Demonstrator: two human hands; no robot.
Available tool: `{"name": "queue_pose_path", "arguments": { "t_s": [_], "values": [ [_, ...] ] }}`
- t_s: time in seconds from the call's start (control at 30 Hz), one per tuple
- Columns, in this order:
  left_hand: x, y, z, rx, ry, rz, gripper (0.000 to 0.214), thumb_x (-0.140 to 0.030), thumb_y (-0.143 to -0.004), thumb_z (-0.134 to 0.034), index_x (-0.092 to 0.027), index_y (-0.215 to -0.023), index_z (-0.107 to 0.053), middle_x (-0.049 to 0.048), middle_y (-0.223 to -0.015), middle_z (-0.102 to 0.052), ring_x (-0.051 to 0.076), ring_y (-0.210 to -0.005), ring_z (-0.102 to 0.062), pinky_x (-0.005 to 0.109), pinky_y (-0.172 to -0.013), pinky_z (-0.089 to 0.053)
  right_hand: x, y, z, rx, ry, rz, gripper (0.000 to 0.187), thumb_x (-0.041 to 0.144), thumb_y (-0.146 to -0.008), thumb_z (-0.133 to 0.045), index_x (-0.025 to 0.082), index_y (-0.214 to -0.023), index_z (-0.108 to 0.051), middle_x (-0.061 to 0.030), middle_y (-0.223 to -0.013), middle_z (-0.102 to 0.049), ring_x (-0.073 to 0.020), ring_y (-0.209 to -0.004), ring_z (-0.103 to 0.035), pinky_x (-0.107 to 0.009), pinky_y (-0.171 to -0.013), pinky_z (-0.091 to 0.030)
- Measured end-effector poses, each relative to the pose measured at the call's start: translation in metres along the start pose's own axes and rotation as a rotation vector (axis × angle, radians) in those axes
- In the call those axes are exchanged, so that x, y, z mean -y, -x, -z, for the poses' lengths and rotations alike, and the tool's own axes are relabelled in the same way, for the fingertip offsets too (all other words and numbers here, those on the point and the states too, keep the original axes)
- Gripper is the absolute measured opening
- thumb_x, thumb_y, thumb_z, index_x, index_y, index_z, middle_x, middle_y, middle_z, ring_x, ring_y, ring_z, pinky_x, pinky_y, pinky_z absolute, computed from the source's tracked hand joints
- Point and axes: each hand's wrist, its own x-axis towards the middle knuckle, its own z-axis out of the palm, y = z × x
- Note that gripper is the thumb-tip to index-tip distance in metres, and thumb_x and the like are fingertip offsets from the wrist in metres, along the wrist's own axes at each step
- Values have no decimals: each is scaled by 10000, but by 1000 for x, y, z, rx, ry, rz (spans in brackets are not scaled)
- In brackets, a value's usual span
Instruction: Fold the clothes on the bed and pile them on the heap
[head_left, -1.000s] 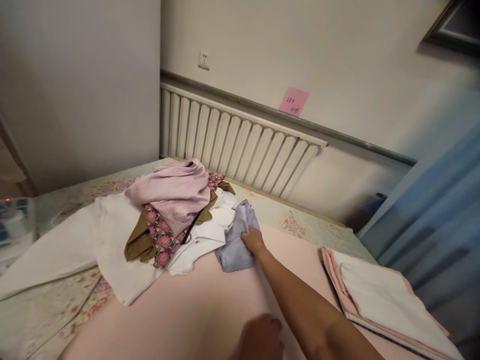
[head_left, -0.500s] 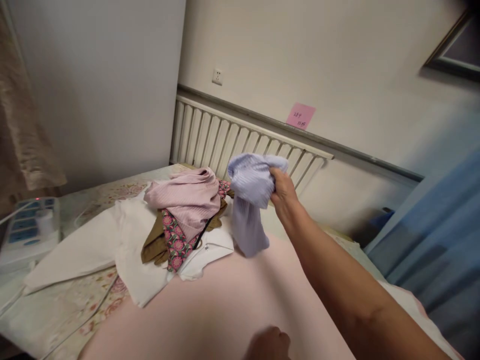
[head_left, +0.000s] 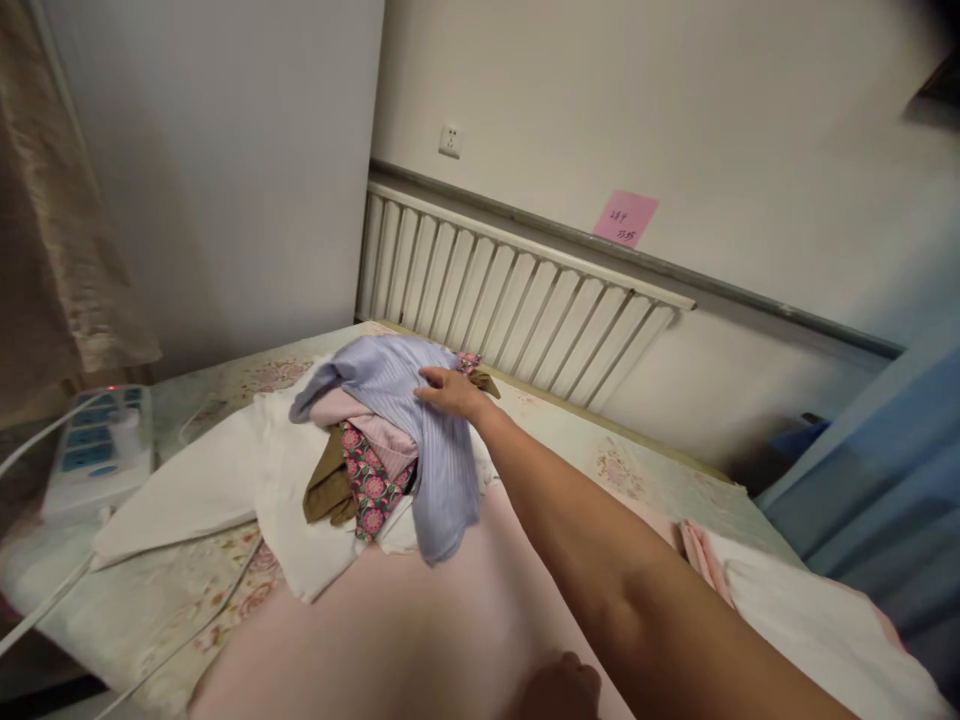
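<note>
My right hand (head_left: pixel 452 390) reaches in from the right, its fingers parted and resting at the edge of a blue striped garment (head_left: pixel 390 370). That garment is draped over a heap of clothes, and one end hangs toward me onto a pale pink surface (head_left: pixel 420 630). Beneath it show a pink striped garment (head_left: pixel 390 437), a flowered cloth (head_left: pixel 369 485), a brown cloth (head_left: pixel 328 485) and a white garment (head_left: pixel 281 490) with a sleeve stretched left. Low in the view, my left hand (head_left: pixel 564 688) is dark and partly cut off, with fingers curled; what it holds, if anything, is hidden.
A power strip (head_left: pixel 97 450) with white cables stands on the flowered tabletop (head_left: pixel 187 610) at left. Behind run a radiator (head_left: pixel 487 290) and a wall with a pink note (head_left: pixel 626 218). Folded white and pink cloth (head_left: pixel 802 610) lies at right, near a blue curtain (head_left: pixel 885 450).
The blue striped garment has moved left from mid-air onto the heap. My right hand has followed it and let go, its fingers now parted. My left hand stays low in the view.
</note>
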Motion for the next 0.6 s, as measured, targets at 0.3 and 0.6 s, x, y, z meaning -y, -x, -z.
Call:
{"name": "queue_pose_path", "arguments": {
  "t_s": [0.3, 0.6],
  "values": [
    [-4, 22, 16, -54, -162, -31, 355, -275, -840, -431, -216, -1119, -642, 94, -1142, -657, 240, -1067, -591, 375, -950, -438, -27, 82, 42, -136, 44, -72, 403, 203, -779, -643, 190, -1182, -624, -53, -1182, -661, -177, -1095, -612, -357, -1011, -434],
    [5, 4, -1, -174, -295, -36, 466, -237, -851, -385, -163, -1269, -578, 91, -1328, -590, 223, -1245, -514, 365, -1092, -345, -117, 311, 102, -345, 268, -440, 327, 191, -783, -572, 219, -1094, -668, -31, -1109, -697, -184, -1028, -648, -327, -892, -524]
  ]
}}
